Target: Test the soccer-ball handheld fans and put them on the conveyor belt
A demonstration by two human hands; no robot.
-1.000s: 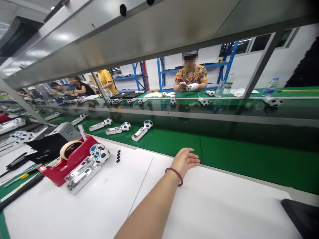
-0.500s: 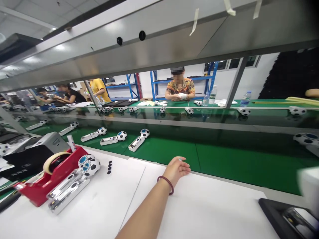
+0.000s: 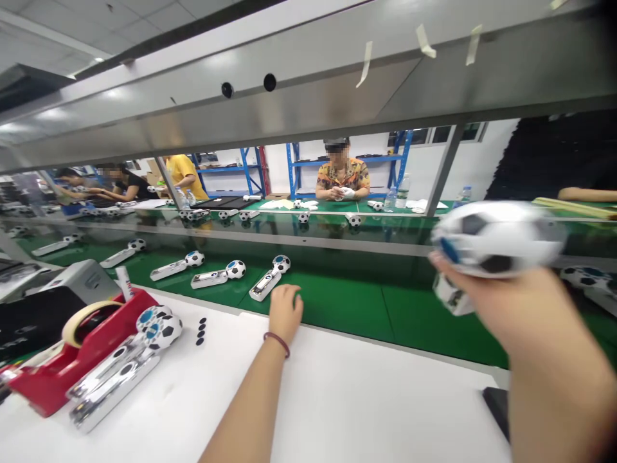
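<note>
Right hand (image 3: 501, 308) closed around a blurred soccer ball gadget (image 3: 496, 239), raised over the green conveyor belt (image 3: 347, 308), left hand (image 3: 285, 314) curled loosely at the belt's edge, just beside a second soccer ball gadget (image 3: 265, 284), red tape dispenser (image 3: 43, 389) on the white board (image 3: 337, 399) to the left

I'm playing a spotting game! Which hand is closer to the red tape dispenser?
Left. The left hand is to the right of the red tape dispenser, across the white sheet. The right hand, holding a soccer ball, is much farther right.
</note>
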